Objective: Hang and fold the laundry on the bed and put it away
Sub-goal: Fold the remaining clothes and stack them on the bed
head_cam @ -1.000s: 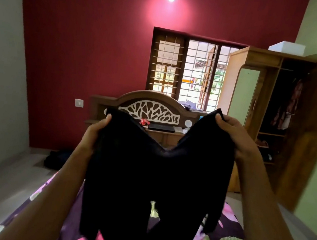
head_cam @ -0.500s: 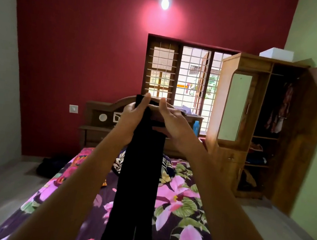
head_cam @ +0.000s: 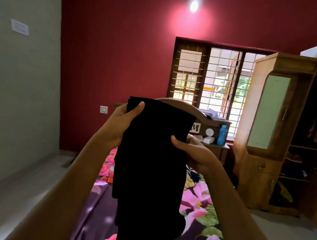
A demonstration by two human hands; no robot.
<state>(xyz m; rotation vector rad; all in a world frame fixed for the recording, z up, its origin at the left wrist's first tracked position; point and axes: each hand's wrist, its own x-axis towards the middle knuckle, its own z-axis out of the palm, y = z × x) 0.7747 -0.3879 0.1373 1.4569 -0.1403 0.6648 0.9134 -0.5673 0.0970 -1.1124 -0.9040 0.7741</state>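
Observation:
A black garment (head_cam: 151, 168) hangs folded lengthwise in front of me, above the bed (head_cam: 202, 209) with its floral sheet. My left hand (head_cam: 123, 119) grips its upper left corner, thumb over the front. My right hand (head_cam: 191, 149) holds its right edge lower down, thumb on the front and fingers behind the cloth. The garment's lower end drops out of view at the bottom. It hides much of the bed and the headboard.
An open wooden wardrobe (head_cam: 294, 135) with hanging clothes and shelves stands at the right. A blue bottle (head_cam: 222, 135) sits on the headboard shelf (head_cam: 214, 122) under the barred window (head_cam: 213, 78). Bare floor (head_cam: 33, 184) runs along the bed's left side.
The garment was spread wide between my hands, then brought together into a narrow fold. Now my right hand has slid down its right edge, and my view has turned left.

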